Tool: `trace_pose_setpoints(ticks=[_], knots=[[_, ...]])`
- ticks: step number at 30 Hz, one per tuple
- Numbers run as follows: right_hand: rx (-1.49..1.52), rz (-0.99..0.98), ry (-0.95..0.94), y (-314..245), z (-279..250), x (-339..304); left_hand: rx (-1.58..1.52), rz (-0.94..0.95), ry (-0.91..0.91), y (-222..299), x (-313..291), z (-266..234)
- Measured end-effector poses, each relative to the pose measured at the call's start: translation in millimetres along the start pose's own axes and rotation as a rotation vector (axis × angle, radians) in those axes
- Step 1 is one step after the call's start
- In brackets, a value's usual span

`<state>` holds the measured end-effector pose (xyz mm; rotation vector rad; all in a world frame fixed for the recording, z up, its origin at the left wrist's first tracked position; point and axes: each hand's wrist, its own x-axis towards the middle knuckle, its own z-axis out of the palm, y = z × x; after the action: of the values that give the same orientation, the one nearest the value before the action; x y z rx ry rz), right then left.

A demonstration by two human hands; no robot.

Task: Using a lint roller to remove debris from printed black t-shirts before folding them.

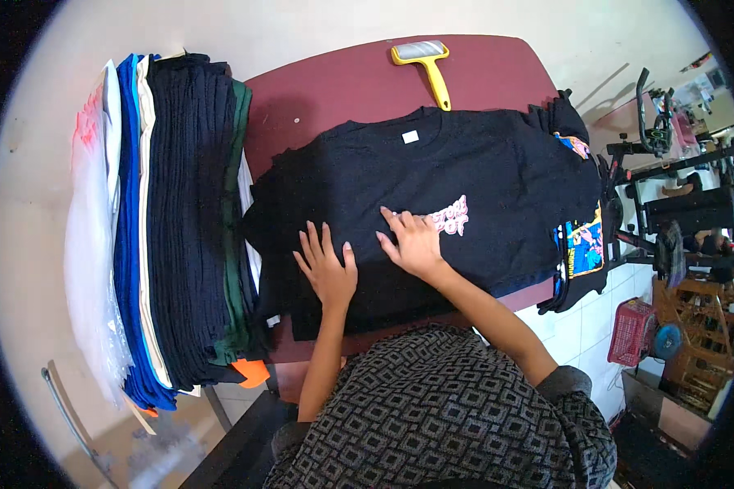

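Left hand (331,277) and right hand (418,246), splayed and gripping nothing, apparently smooth the black T-shirt (342,179), the next stroke probably calling for light, flat pressure.

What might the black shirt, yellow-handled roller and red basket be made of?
Black shirt: probably cotton knit, matte, softly creased. Roller: likely smooth plastic handle, evenly coloured; grey cylinder unclear. Red basket: probably moulded plastic, given its openwork sides; finish unclear.
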<state>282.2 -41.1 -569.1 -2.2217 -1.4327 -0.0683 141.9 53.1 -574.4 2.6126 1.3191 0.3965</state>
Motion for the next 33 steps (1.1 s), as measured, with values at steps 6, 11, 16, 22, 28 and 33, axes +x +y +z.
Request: trace_pose_setpoints(ticks=[6,11,16,22,28,33], knots=[[0.001,-0.061,0.043,0.3,-10.3,-35.3,0.013,-0.018,-0.030,-1.5,1.9,-1.2],[-0.032,-0.015,-0.012,24.7,-26.8,-44.9,0.022,-0.013,-0.024,0.0,2.4,-1.5],[-0.211,0.463,0.236,81.7,-43.7,-31.2,-0.001,0.005,0.004,1.2,0.7,-2.0],[0.014,-0.038,-0.239,-10.1,-34.3,-57.3,0.000,0.057,0.074,-2.6,-2.5,3.4],[-0.022,-0.310,-0.192,25.7,-48.2,-83.4,0.024,0.074,0.062,-10.2,-5.5,5.6],[-0.261,0.355,0.002,134.8,-99.0,-95.4,-0.001,0.079,0.039,-8.1,-4.7,3.7]])
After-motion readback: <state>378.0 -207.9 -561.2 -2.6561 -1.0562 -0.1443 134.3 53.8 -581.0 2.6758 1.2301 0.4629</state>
